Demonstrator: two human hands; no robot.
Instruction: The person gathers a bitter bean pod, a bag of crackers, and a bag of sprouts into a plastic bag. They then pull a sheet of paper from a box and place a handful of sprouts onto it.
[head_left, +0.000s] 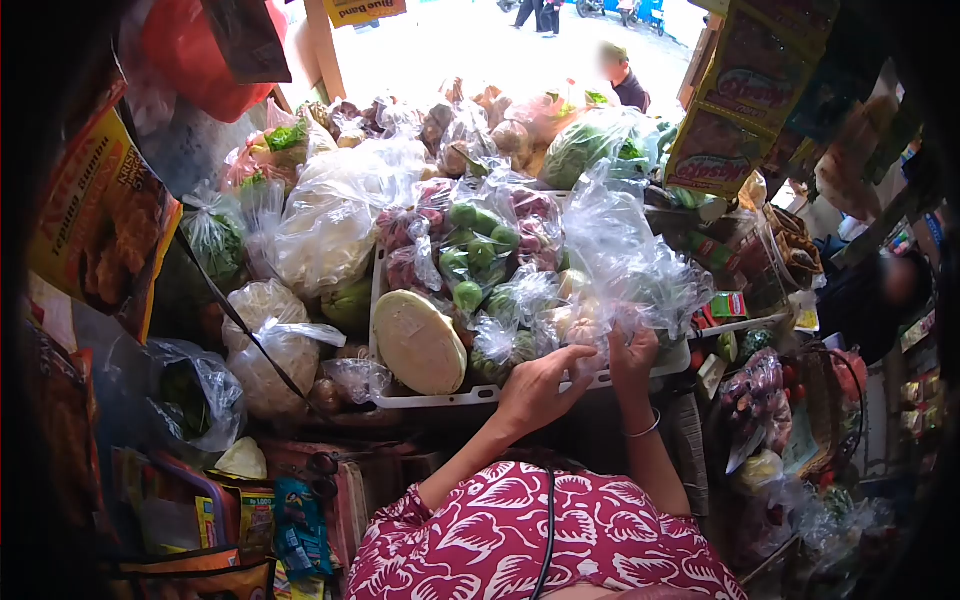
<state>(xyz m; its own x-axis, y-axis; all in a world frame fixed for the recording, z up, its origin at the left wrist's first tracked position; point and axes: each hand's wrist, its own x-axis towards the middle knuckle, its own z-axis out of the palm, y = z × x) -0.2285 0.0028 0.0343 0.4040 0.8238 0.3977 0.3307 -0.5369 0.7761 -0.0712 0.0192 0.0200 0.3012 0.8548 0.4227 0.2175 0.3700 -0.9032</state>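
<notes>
My left hand [545, 391] reaches over the front edge of a white plastic tray [480, 398]. Its fingers are loosely curved, with a gap between thumb and index finger, beside a bag of pale bulbs [575, 325]. Close to its right, my right hand [632, 358] has its fingers pinched together at the lower part of a clear plastic bag [615, 235]; the fingertips are partly hidden by film. Left of my hands lies a cut pale vegetable [419, 342]. Bagged green limes [478, 240] and bagged red shallots [412, 235] fill the tray behind.
Bagged cabbage [590, 145] and other produce are heaped at the back. Hanging seasoning packets [735, 110] and a flour packet [100, 215] flank the stall. A person [625, 80] is outside, another [880, 300] at right. Snack sachets [302, 525] sit at lower left.
</notes>
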